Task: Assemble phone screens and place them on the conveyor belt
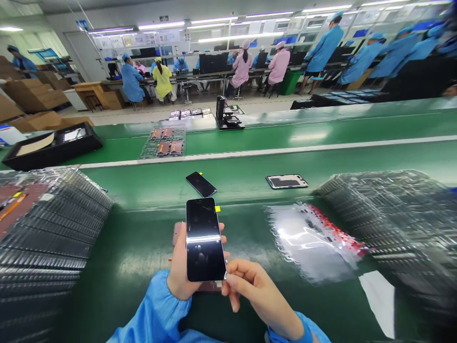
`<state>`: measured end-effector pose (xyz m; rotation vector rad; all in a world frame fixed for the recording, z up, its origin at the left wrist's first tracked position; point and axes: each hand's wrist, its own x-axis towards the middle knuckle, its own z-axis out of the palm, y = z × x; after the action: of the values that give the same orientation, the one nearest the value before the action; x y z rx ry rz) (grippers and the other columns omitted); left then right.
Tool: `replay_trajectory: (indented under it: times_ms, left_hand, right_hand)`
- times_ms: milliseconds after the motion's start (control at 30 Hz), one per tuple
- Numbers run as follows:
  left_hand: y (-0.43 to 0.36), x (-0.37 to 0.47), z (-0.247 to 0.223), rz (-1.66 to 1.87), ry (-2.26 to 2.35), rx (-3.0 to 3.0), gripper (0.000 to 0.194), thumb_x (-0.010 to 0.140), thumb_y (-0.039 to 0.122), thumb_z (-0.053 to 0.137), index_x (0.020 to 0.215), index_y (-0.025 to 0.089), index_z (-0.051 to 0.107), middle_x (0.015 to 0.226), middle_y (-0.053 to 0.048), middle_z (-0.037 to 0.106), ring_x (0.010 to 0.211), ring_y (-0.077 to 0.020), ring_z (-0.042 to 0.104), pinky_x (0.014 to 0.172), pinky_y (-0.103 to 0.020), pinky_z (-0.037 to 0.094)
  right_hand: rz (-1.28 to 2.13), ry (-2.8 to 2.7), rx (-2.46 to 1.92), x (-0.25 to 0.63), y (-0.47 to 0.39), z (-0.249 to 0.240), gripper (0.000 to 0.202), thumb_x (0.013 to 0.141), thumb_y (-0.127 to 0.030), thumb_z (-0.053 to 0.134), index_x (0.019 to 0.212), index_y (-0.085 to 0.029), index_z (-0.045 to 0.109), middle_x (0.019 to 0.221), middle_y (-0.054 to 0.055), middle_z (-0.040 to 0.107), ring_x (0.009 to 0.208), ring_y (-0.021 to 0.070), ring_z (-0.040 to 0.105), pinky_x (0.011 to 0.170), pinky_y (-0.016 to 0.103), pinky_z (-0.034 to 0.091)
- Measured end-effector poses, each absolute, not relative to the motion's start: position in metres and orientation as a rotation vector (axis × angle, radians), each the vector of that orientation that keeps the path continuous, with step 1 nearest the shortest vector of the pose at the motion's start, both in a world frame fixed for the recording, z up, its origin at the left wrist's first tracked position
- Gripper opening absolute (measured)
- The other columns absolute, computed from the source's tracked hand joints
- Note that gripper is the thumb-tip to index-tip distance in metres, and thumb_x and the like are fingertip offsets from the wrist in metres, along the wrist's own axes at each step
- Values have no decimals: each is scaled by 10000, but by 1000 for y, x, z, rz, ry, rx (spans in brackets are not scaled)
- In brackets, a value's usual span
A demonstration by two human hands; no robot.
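Note:
A phone (204,243) with a glossy black screen and a yellow tab at its upper right edge lies in my left hand (180,267), whose fingers wrap round it from behind. My right hand (246,283) is at the phone's lower right corner, with thumb and index finger pinched there; what they hold is too small to make out. Just beyond the held phone, a second dark phone (201,184) rests on the green bench. Partly hidden behind my left hand is a pinkish piece (176,232).
Stacked clear trays stand at left (60,224) and right (389,219). Plastic film sheets (303,238) and a white paper (380,300) lie to the right. Farther back are an opened phone part (286,181), a black stand (224,114) and a black box (53,145). People work beyond.

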<state>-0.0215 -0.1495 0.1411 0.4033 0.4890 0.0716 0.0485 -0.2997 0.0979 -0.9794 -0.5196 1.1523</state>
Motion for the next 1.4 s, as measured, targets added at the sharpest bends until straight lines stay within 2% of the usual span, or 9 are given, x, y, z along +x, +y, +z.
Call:
replay_trajectory:
  times_ms: [367,667,1200,1400]
  left_hand:
    - [-148,-20,142,65,465,363,777,915,657,312,1299,25,551,912,-143,673,654,-237,670,653,-343,503]
    - [-151,-18,146,87,482,344,765,925,648,287,1265,19,563,870,-143,685,625,-239,674,623,-343,506]
    - [-161,-18,146,196,463,354,771,905,679,311,1188,31,617,834,-133,691,626,-241,675,563,-326,517]
    - [-167,-19,147,220,444,350,784,912,681,286,1175,30,636,846,-137,724,664,-247,704,662,-355,539]
  right_hand:
    - [1154,-527,-978,49,-301,98,268,854,-391,710,868,-128,657,677,19,696,449,63,606,476,165,461]
    - [1142,-508,-977,47,-300,99,292,846,-406,715,812,-134,615,644,10,684,422,65,587,440,165,429]
    - [1069,-411,-861,35,-295,90,329,839,-442,716,772,-164,554,596,-1,680,427,97,612,466,198,469]
    - [1089,-366,-787,39,-298,78,355,813,-450,735,703,-171,546,505,-23,617,383,94,567,440,195,434]
